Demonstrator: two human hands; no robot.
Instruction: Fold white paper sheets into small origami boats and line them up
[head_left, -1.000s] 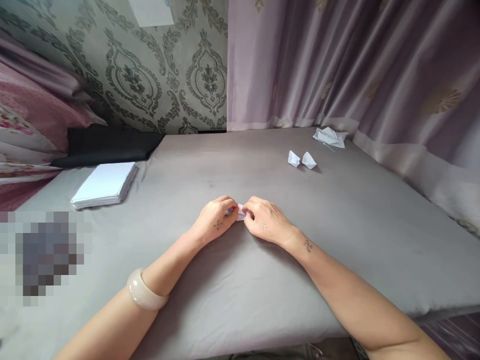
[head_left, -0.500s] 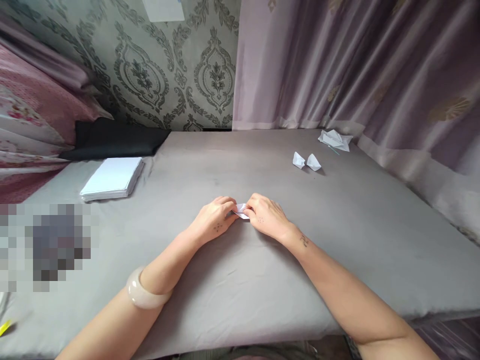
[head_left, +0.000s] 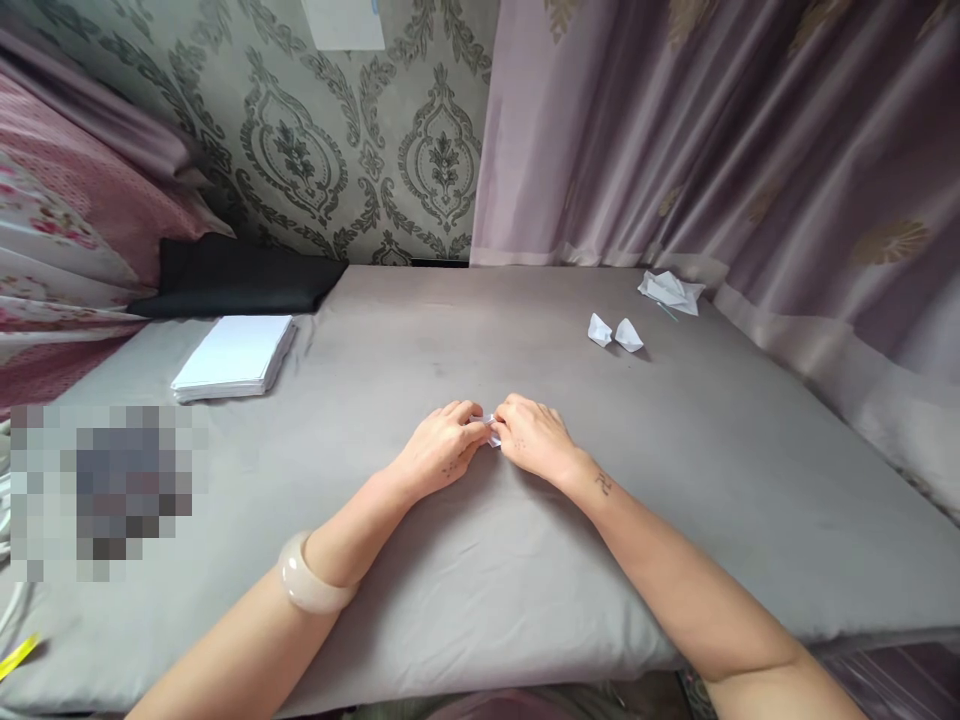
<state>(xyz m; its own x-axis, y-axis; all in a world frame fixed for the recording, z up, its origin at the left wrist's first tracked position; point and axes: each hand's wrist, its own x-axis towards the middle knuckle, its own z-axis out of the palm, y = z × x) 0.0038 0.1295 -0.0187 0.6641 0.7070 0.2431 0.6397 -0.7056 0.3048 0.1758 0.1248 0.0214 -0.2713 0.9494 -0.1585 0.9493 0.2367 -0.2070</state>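
A small folded piece of white paper [head_left: 494,438] lies between my two hands, low over the grey cloth [head_left: 480,560] at the middle. My left hand [head_left: 450,440] pinches its left side, thumb and fingers closed on it. On the opposite side my right hand [head_left: 534,432] grips the paper with bent fingers. Most of the sheet is covered by my fingertips, so its full shape is hidden. Two small folded paper shapes, one [head_left: 599,331] left of the other [head_left: 628,335], stand beyond my right hand.
A stack of white paper [head_left: 232,355] rests at the left, before a black cloth [head_left: 247,280]. Crumpled white paper [head_left: 670,290] lies at the far right by the purple curtain [head_left: 600,130]. A yellow object [head_left: 18,656] is at the near left; a blurred patch hides something above it.
My left hand has shifted slightly right, closer to my right hand, and less of the paper shows between them. The whole view has moved a little.
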